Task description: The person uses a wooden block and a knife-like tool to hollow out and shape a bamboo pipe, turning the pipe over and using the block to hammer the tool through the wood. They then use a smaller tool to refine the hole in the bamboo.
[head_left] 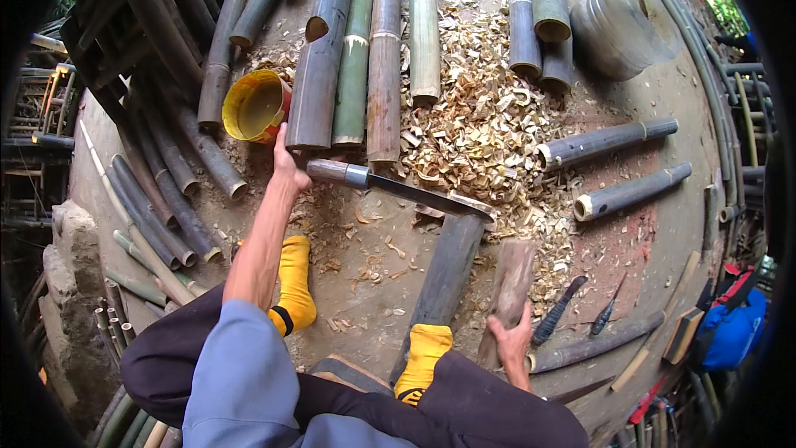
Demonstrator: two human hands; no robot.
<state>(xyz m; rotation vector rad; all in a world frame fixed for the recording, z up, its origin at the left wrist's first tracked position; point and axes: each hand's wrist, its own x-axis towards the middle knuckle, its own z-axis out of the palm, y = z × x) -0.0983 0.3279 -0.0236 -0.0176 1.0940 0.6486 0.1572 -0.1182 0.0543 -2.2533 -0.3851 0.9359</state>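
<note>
My left hand (288,168) reaches forward between a yellow-and-red bucket (233,109) and the near end of a thick notched bamboo pole (312,95). One finger stretches up along the pole's edge; the others are partly hidden, and I see nothing held. Just right of this hand is the wooden handle of a machete (414,191). Its dark blade points right, its tip over the far end of a bamboo length (452,261) by my foot. My right hand (512,338) is closed around the lower part of a rough wooden block (509,282), thumb on its left side.
Pale wood chips (481,129) are heaped beyond the blade. Several bamboo poles lie at the far side, near a clear plastic container (623,26). Two short bamboo pieces (609,143) lie at right. Dark-handled tools (557,311) and a blue bag (734,328) are near my right hand.
</note>
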